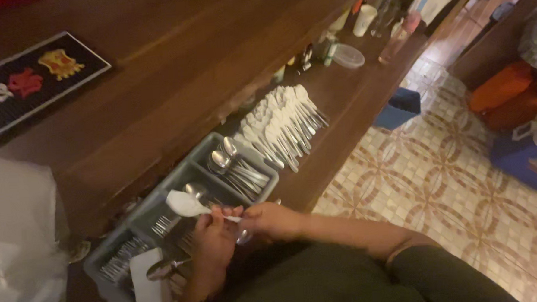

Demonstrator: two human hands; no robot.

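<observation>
Both hands, left hand (214, 239) and right hand (270, 220), pinch a napkin-wrapped spoon (189, 205) above the grey cutlery tray (188, 172), keeping the wrap tight.

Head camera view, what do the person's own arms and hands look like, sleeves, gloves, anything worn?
Both hands are bare: no gloves, and no rings or watch that I can make out in this dim view. The left hand and right hand lead to uncovered forearms. A dark olive short sleeve covers the right upper arm.

Dim wooden counter (175, 82) beside a patterned tile floor (451, 185).
</observation>
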